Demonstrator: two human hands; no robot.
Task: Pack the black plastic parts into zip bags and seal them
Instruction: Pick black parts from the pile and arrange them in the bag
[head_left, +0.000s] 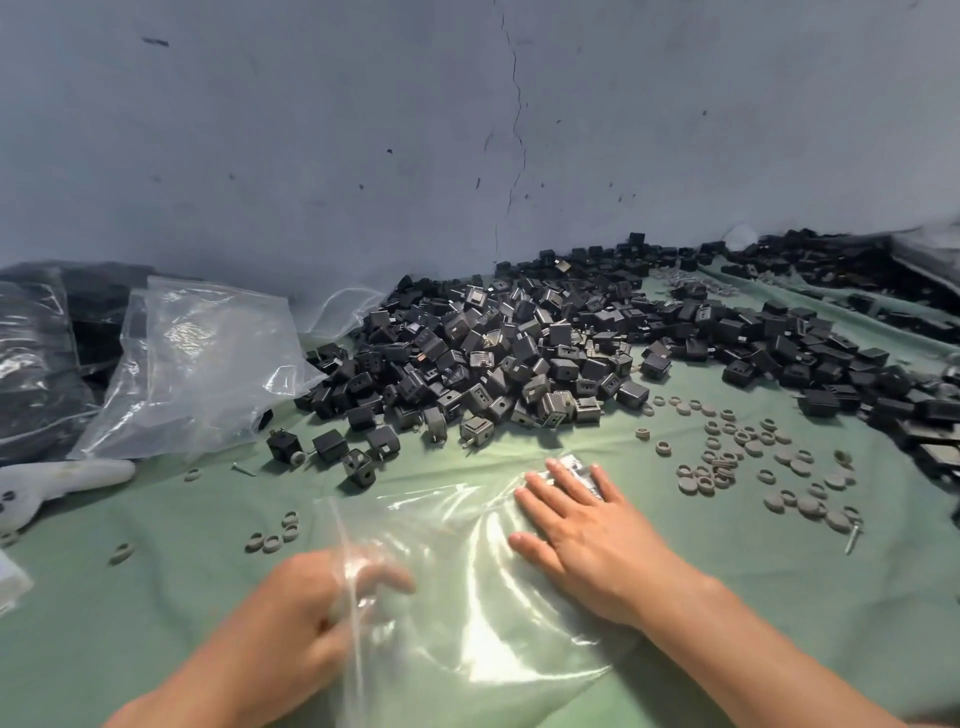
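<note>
Step in hand, as judged: readying an empty bag for filling; it lies flat on the cloth, nearer than the parts, which sit heaped by the wall. Right hand flat, fingers straight, pressing the bag down; left hand curled on the bag's left edge, blurred, fingers showing through the plastic. Next: spread the mouth, then scoop parts in; seal not yet due.

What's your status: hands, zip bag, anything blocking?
Left hand grips edge of clear zip bag; right hand flat on it. Bag looks empty, on green cloth. Black parts piled beyond; path clear.
</note>
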